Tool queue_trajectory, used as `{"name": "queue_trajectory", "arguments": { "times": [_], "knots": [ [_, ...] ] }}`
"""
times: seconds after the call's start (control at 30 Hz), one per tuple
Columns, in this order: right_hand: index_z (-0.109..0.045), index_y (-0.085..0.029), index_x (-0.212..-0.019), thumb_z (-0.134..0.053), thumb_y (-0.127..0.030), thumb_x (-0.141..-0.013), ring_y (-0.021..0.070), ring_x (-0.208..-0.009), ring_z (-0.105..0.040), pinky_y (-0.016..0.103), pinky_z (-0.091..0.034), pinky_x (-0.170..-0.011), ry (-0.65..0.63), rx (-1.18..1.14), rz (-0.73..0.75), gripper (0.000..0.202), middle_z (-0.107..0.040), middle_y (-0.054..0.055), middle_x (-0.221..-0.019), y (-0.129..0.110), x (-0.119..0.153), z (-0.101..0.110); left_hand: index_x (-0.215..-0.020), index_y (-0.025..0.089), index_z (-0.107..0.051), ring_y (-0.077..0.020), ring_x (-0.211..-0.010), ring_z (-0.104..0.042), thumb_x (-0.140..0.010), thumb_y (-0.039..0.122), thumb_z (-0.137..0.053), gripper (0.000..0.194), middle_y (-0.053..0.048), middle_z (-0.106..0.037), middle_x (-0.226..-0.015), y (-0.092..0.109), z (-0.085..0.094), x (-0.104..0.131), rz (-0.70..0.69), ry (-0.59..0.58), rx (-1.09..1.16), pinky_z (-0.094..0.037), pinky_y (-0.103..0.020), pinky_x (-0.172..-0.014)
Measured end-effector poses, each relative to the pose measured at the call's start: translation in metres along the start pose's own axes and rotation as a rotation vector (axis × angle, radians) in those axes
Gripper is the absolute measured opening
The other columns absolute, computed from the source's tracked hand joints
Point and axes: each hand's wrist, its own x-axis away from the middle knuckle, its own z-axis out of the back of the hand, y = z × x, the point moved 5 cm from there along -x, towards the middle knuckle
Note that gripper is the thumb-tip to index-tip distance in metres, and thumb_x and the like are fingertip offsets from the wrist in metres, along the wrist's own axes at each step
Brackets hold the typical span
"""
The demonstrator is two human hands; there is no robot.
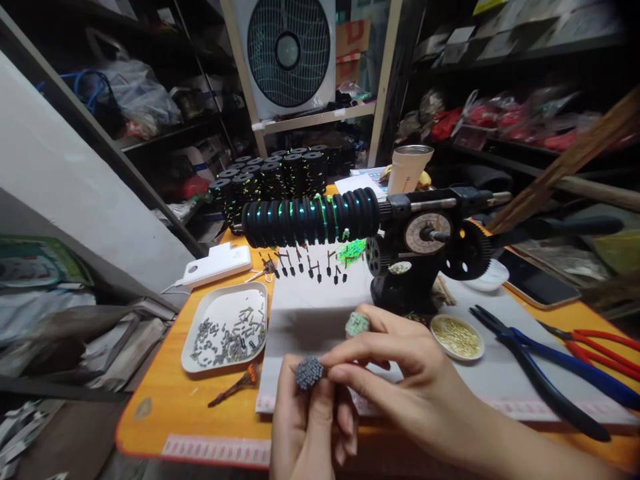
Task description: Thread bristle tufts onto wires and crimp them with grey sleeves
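My left hand (310,433) is closed around a tight bundle of thin dark grey rods (309,373), their ends facing up towards me. Touching the side of that bundle, my right hand (413,363) has its thumb and a finger pinched together; anything between those tips is too small to make out. The same hand also holds a pale green bundle with a speckled end (357,324) among its upper fingers. Beyond both hands stands a black hand-cranked winding machine (427,233), its row of black ribbed bobbins (310,219) wound with blue and green wire. Small dark pieces (310,272) dangle below the bobbins.
To the left is a white tray (225,360) of small metal pieces, with a brush (233,389) nearby. On the right are a dish of gold-coloured bits (457,337), blue-handled pliers (535,373), red-handled scissors (600,343) and a phone (543,277). Finished-looking black spools (273,177) stand behind.
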Motion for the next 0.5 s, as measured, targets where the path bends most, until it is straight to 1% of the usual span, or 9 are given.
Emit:
{"name": "queue_trajectory", "arguments": {
  "times": [0.07,0.17,0.23,0.3,0.37,0.43,0.5],
  "knots": [
    [-0.078,-0.022,-0.089,-0.065,-0.021,-0.092,0.0149,-0.067,-0.052,0.025,-0.04,-0.058,0.008,-0.023,0.005,0.014,-0.06,0.002,-0.069,0.001,0.0,-0.001,-0.075,0.02,-0.058,-0.0051,-0.042,-0.043,-0.075,0.06,-0.074,0.043,0.006,-0.053,-0.048,0.0,0.002,0.001,-0.063,0.041,-0.113,-0.031,-0.013,-0.041],
    [-0.078,-0.019,-0.086,-0.066,-0.016,-0.09,0.0141,-0.065,-0.051,0.024,-0.039,-0.058,0.026,-0.014,0.036,0.012,-0.058,0.001,-0.067,-0.002,-0.001,-0.001,-0.078,0.021,-0.06,-0.0082,-0.054,-0.051,-0.08,0.063,-0.067,0.042,0.003,-0.059,-0.06,0.002,0.005,0.002,-0.188,0.113,-0.278,-0.039,-0.015,-0.052],
    [-0.076,-0.017,-0.083,-0.066,-0.013,-0.087,0.0132,-0.064,-0.05,0.024,-0.038,-0.058,0.045,0.005,0.055,0.012,-0.054,0.0,-0.065,-0.005,-0.001,0.0,-0.083,0.022,-0.062,-0.0109,-0.06,-0.055,-0.082,0.063,-0.063,0.041,0.001,-0.063,-0.067,0.002,0.006,0.002,-0.222,0.131,-0.344,-0.042,-0.018,-0.057],
    [-0.074,-0.016,-0.08,-0.066,-0.01,-0.086,0.0125,-0.064,-0.049,0.023,-0.037,-0.057,0.062,0.016,0.068,0.012,-0.052,-0.001,-0.065,-0.008,-0.002,0.001,-0.083,0.022,-0.062,-0.0113,-0.058,-0.053,-0.084,0.062,-0.061,0.04,0.002,-0.062,-0.066,-0.001,0.005,0.002,-0.225,0.14,-0.364,-0.041,-0.019,-0.056],
    [-0.073,-0.015,-0.079,-0.065,-0.01,-0.086,0.0122,-0.064,-0.049,0.023,-0.037,-0.056,0.069,0.013,0.076,0.012,-0.053,0.0,-0.065,-0.009,-0.002,0.002,-0.079,0.022,-0.06,-0.0098,-0.053,-0.047,-0.084,0.06,-0.062,0.039,0.004,-0.055,-0.058,-0.003,0.005,0.002,-0.204,0.154,-0.3,-0.037,-0.019,-0.051],
    [-0.074,-0.015,-0.081,-0.064,-0.01,-0.088,0.0127,-0.065,-0.049,0.023,-0.038,-0.058,0.061,0.007,0.074,0.013,-0.055,0.0,-0.066,-0.008,-0.002,0.002,-0.078,0.022,-0.059,-0.0085,-0.049,-0.042,-0.084,0.057,-0.066,0.036,0.007,-0.049,-0.054,-0.002,0.004,0.002,-0.194,0.152,-0.157,-0.034,-0.019,-0.048],
    [-0.075,-0.017,-0.084,-0.064,-0.012,-0.089,0.0132,-0.066,-0.05,0.023,-0.039,-0.06,0.039,-0.006,0.075,0.013,-0.057,0.001,-0.067,-0.006,-0.001,0.002,-0.076,0.022,-0.057,-0.0081,-0.05,-0.042,-0.085,0.05,-0.069,0.032,0.007,-0.047,-0.053,0.002,0.003,0.001,-0.233,0.135,-0.022,-0.034,-0.019,-0.05]
  ]
}}
